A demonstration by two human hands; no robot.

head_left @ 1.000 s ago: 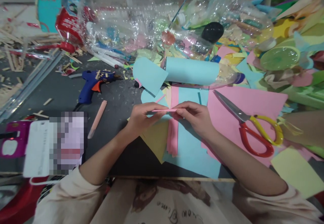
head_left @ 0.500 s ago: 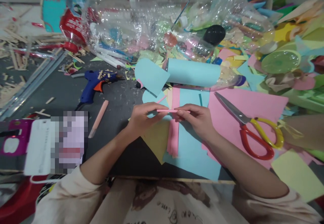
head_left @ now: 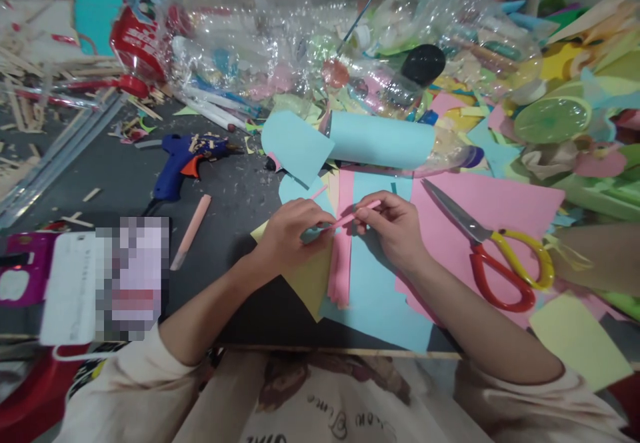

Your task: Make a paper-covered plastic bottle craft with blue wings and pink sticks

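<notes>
No readable writing anywhere, the card by the table's [head_left: 225,189] near left edge is blurred. Both hands, left [head_left: 290,233] and right [head_left: 395,226], pinch a thin pink paper strip [head_left: 356,212] over blue paper [head_left: 380,283] mid-table; dark tabletop, scissors [head_left: 500,256] right, glue gun [head_left: 183,163] farther back

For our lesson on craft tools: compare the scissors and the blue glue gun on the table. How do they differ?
The scissors have red and yellow handles and metal blades; the glue gun is blue with an orange trigger. The scissors lie on pink paper beside the right hand; the glue gun lies on the bare dark table, left of the left hand. Neither is held.
</notes>
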